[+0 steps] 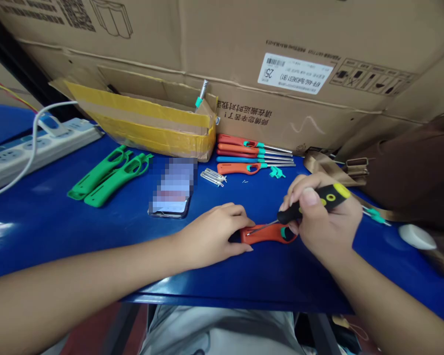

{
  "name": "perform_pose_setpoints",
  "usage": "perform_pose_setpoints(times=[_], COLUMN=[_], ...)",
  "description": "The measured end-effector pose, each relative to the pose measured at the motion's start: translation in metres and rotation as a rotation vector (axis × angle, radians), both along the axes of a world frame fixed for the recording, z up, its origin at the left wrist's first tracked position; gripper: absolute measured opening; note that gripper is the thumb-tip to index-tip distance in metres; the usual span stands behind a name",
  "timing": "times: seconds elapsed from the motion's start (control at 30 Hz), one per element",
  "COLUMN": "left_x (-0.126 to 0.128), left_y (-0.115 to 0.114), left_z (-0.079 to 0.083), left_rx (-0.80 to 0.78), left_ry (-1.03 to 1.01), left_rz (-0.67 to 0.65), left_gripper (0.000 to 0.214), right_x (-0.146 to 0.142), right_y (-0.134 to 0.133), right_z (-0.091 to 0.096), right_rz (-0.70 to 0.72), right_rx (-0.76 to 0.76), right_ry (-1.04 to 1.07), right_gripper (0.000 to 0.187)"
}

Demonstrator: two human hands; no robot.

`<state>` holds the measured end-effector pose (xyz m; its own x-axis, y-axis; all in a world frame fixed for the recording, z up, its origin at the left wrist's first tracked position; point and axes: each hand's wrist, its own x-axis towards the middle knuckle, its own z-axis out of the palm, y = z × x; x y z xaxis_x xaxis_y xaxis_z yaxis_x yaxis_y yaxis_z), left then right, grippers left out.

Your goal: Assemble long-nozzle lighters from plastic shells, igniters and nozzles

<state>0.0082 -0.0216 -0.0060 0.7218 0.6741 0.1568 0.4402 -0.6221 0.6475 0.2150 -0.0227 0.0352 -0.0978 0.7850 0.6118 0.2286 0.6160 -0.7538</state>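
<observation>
Right hand (320, 217) wraps firmly around the handle of a screwdriver (290, 214), its thin shaft pointing left and down, its tip at the left end of an orange lighter handle (267, 235). That handle lies flat on the blue table (222, 283), between the two hands, its right end just beneath the right hand's fingers. From the other side, the left hand (212, 235) pinches its left end, fingertips along the far edge and thumb along the near one.

Beyond the hands, small clear parts (213, 176) lie near a green plastic piece (277, 172), below a row of lighters (240, 154) with metal tubes. Farther left are a phone (173, 190) and two green handles (107, 180). Behind them stands a cardboard box (140, 125) with yellow tape; a power strip (40, 148) sits at the far left.
</observation>
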Motion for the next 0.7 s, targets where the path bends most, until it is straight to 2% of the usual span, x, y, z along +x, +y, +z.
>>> perform_pose_setpoints(times=[0.7], left_x=[-0.0006], left_y=[0.0002], left_z=[-0.0003], left_rx=[0.020], left_ry=[0.000], left_rz=[-0.012], left_gripper=[0.034], right_x=[-0.0011], right_y=[0.0000], right_z=[-0.0014], right_rz=[0.019], right_rx=[-0.040], right_ry=[-0.078], right_gripper=[0.027])
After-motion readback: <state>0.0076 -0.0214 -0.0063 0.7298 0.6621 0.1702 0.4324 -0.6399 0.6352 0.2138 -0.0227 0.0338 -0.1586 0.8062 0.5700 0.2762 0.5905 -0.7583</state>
